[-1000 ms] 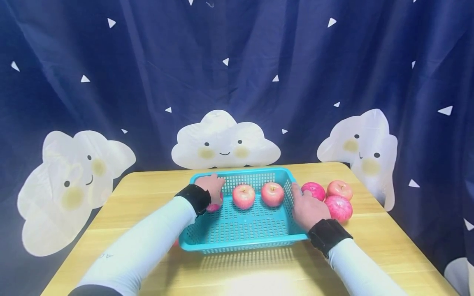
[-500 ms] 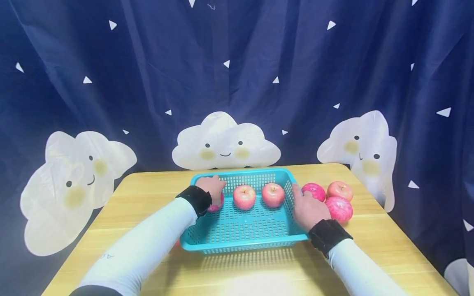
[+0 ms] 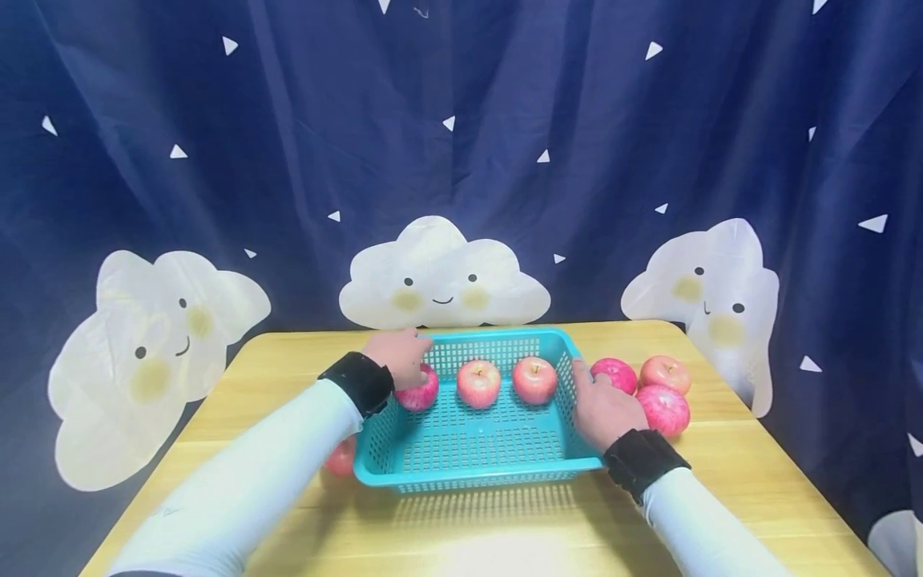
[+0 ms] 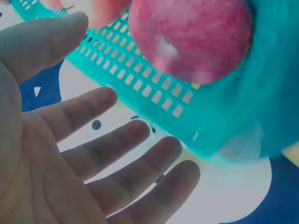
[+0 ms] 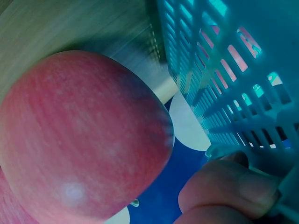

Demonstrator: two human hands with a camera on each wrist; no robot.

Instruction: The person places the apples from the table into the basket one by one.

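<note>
A turquoise plastic basket [image 3: 476, 478] with slotted walls holds a row of three apples along its far side. The leftmost, a deep red apple [image 3: 421, 394], sits in the far left corner. Above that corner is my left hand [image 3: 398, 353], holding nothing; in the left wrist view its fingers [image 4: 119, 149] are spread and apart from the red apple [image 4: 196, 37]. My right hand [image 3: 607, 409] grips the basket's right rim, its fingers [image 5: 229, 186] bent at the edge in the right wrist view. Beside them a large apple [image 5: 84, 135] fills the left of that view.
Outside the basket on the right, a red apple [image 3: 615, 371], a paler apple [image 3: 665, 373] and a striped apple [image 3: 664, 411] cluster together. Another apple [image 3: 341, 457] lies left of the basket, partly behind my left forearm. A dark blue curtain [image 3: 490, 80] hangs behind the wooden table [image 3: 743, 473].
My left hand has let go of the leftmost apple and drawn back up and left, uncovering it. The right hand stays on the basket rim.
</note>
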